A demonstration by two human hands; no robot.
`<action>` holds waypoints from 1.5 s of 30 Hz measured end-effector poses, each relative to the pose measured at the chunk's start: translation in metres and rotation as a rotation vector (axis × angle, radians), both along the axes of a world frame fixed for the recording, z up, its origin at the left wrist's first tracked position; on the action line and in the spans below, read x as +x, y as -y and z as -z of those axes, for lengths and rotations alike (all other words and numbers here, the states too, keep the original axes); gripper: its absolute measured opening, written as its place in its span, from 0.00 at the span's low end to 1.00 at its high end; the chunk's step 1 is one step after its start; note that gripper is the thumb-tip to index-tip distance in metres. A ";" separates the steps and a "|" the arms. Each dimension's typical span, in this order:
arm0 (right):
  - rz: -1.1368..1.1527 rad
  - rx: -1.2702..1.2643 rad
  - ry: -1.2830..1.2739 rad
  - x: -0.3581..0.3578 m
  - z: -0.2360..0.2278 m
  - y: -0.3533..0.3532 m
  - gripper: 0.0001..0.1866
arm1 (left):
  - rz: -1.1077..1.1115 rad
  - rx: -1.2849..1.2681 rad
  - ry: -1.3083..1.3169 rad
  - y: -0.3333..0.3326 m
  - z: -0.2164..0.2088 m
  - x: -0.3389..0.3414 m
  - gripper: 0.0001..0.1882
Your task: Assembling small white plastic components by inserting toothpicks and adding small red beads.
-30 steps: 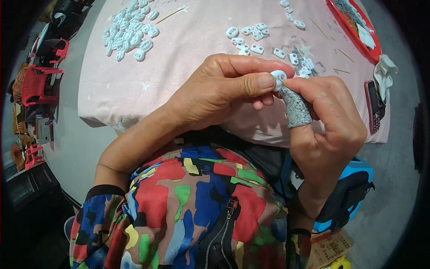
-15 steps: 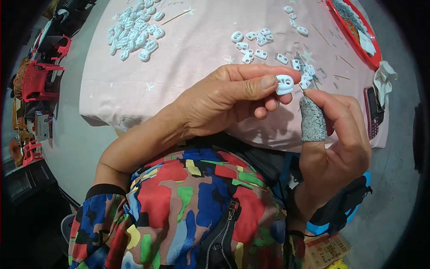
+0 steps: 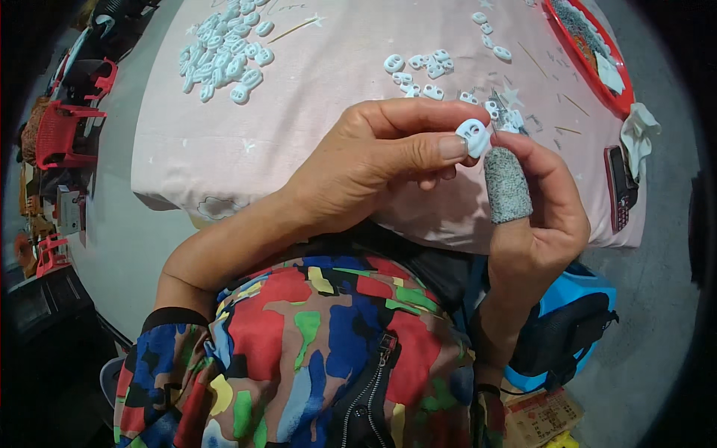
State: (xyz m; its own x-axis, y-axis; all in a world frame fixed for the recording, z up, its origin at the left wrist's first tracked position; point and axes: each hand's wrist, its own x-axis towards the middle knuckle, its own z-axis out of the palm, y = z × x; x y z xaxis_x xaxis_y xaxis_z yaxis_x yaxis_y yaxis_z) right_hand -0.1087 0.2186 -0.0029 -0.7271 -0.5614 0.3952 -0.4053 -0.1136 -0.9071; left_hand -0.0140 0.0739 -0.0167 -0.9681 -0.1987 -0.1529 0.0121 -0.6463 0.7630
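Between thumb and index finger, my left hand [image 3: 388, 145] pinches a white plastic cord lock [image 3: 472, 137] with two holes, tilted toward my right hand. My right hand [image 3: 541, 194] is closed just beside it, its thumb in a grey knitted finger cover [image 3: 508, 185]. A thin, dark sliver shows at the right fingertips, close to the cord lock's edge; what it is I cannot make out. Beyond the hands lie small white two-holed parts [image 3: 435, 69] and a cluster of them mixed with small metal springs [image 3: 532, 122].
A large heap of white cord locks [image 3: 224, 56] lies at the far left of the pink-covered table [image 3: 299, 97]. Thin sticks [image 3: 575, 104] lie at the right. A red tray [image 3: 624, 93] of springs, a white cloth [image 3: 641, 134] and a phone [image 3: 620, 187] sit along the right edge.
My right hand has moved left and slightly up, up against the cord lock. The left hand has turned the cord lock, so it now sits tilted.
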 end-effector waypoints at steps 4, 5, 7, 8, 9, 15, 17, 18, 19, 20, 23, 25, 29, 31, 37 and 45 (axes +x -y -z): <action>-0.094 -0.016 0.107 -0.004 0.002 -0.003 0.09 | -0.071 -0.129 0.046 -0.002 -0.002 0.001 0.21; -0.094 -0.015 0.107 -0.004 0.002 -0.003 0.09 | -0.098 -0.193 0.081 -0.002 -0.003 0.001 0.20; -0.115 -0.019 0.213 -0.003 0.000 0.000 0.08 | -0.104 -0.221 0.086 -0.001 -0.002 0.001 0.20; -0.112 -0.017 0.213 -0.003 -0.001 0.000 0.08 | -0.107 -0.248 0.088 -0.001 -0.002 0.001 0.19; -0.103 0.019 0.248 -0.003 -0.003 -0.001 0.08 | -0.105 -0.245 0.088 -0.002 -0.003 0.000 0.19; -0.123 0.060 0.327 -0.006 -0.004 -0.002 0.07 | -0.076 -0.170 0.036 -0.001 -0.001 0.000 0.17; -0.143 0.043 0.361 -0.006 -0.004 -0.002 0.07 | -0.091 -0.145 0.048 -0.002 -0.004 -0.001 0.16; -0.144 0.017 0.365 -0.004 -0.004 -0.001 0.07 | -0.091 -0.144 0.048 -0.002 -0.004 -0.001 0.16; -0.145 -0.009 0.369 -0.003 -0.004 0.000 0.07 | -0.097 -0.136 0.054 -0.003 -0.004 -0.001 0.16; -0.145 -0.009 0.369 -0.002 -0.004 0.000 0.07 | -0.103 -0.128 0.060 -0.003 -0.004 -0.001 0.16; -0.165 -0.009 0.372 -0.003 -0.004 0.002 0.07 | -0.115 -0.188 0.047 -0.002 -0.001 -0.002 0.15; -0.153 0.043 0.325 -0.003 -0.003 0.002 0.07 | -0.128 -0.219 0.048 -0.003 -0.003 -0.002 0.15; -0.139 -0.029 0.344 0.003 0.010 0.007 0.07 | -0.198 -0.237 0.031 -0.009 0.001 -0.003 0.14; -0.106 -0.023 0.280 0.007 0.016 0.007 0.07 | -0.212 -0.217 0.046 -0.013 -0.001 -0.002 0.14; -0.057 -0.170 0.376 0.019 0.017 0.010 0.07 | -0.213 -0.221 0.095 -0.016 -0.007 -0.002 0.15; -0.103 -0.145 0.418 0.007 0.005 0.002 0.07 | -0.106 -0.280 -0.061 -0.005 -0.003 -0.006 0.17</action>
State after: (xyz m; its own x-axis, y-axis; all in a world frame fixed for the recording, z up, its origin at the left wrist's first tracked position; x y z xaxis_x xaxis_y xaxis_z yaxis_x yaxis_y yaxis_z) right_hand -0.1015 0.2171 -0.0079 -0.7841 -0.5997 0.1599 0.0123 -0.2726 -0.9620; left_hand -0.0197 0.0790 -0.0136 -0.9455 -0.3251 -0.0204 0.1193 -0.4038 0.9070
